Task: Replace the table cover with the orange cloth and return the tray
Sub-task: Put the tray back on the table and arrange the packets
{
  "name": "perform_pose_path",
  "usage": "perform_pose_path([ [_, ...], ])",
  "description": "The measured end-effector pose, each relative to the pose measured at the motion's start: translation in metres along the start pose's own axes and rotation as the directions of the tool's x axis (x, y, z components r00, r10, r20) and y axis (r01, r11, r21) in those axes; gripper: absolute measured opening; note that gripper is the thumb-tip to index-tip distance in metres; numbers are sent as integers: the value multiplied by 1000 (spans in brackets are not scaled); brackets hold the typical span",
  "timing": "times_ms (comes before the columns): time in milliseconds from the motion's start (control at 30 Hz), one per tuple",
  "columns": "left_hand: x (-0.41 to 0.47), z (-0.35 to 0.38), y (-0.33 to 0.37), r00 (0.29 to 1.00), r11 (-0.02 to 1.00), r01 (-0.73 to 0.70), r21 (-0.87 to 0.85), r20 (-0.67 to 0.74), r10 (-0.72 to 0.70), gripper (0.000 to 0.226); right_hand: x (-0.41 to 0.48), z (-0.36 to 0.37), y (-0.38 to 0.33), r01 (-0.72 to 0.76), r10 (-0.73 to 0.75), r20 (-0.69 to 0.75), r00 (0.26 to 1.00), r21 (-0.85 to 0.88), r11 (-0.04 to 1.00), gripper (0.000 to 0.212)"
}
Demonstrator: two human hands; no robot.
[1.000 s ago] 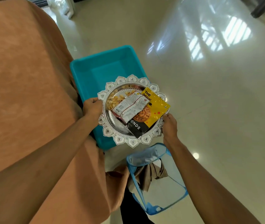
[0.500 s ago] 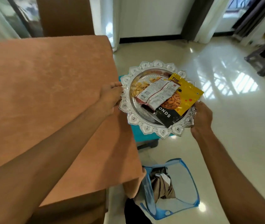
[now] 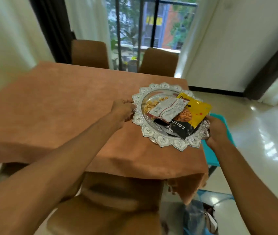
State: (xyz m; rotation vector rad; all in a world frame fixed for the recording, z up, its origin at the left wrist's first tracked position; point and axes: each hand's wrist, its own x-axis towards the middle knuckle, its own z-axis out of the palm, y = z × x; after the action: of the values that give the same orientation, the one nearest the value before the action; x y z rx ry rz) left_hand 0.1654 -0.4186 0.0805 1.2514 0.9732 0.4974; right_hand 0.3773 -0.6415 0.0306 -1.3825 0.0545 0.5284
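The orange cloth (image 3: 63, 106) covers the whole table and hangs over its near edge. Above the table's right near corner I hold an ornate silver tray (image 3: 162, 139). It carries a yellow and black almond packet (image 3: 190, 116), a white snack packet (image 3: 168, 109) and some loose nuts. My left hand (image 3: 123, 111) grips the tray's left rim. My right hand (image 3: 214, 131) grips its right rim. Whether the tray touches the cloth I cannot tell.
A brown chair (image 3: 111, 200) stands tucked at the near side, and two more chairs (image 3: 90, 53) stand at the far side by the window. A teal bin (image 3: 219, 150) sits on the floor right of the table. A blue mesh basket (image 3: 201, 216) with cloth lies at lower right.
Both hands have lifted the tray from over the teal bin and carried it left over the table's corner. My view has swung up to the table and window.
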Motion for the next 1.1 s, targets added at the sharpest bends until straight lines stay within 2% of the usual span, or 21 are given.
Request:
perform_pose_path([
  [67, -16, -46, -2, 998, 1000, 15, -3, -69, -15, 23, -18, 34, 15, -12, 13, 45, 999, -18, 1000, 27],
  [133, -31, -95, -9, 990, 999, 32, -24, -140, -35, 22, -41, 70, 31, -37, 46, 117, 992, -75, 996, 15],
  [300, -46, -180, -24, 950, 997, 59, -49, -305, -71, 23, -68, 146, 64, -53, 101, 300, 949, -164, 985, 15],
  [467, -49, -228, -27, 909, 994, 75, -80, -405, -101, 29, -88, 201, 81, -54, 104, 329, 939, -158, 986, 9],
  [533, -45, -242, -31, 896, 993, 83, -90, -429, -113, 29, -92, 217, 88, -61, 112, 339, 934, -157, 986, 13],
  [700, -25, -271, -30, 897, 994, 81, -72, -430, -104, 27, -92, 248, 104, -79, 130, 343, 930, -159, 984, 7],
  [867, 31, -309, -23, 927, 992, 93, -80, -356, -116, 24, -88, 290, 118, -75, 104, 250, 963, -122, 990, 21],
  [1100, 119, -360, -2, 975, 996, 90, 3, -204, -88, 26, -78, 355, 135, -50, 60, 104, 993, -95, 994, 14],
])
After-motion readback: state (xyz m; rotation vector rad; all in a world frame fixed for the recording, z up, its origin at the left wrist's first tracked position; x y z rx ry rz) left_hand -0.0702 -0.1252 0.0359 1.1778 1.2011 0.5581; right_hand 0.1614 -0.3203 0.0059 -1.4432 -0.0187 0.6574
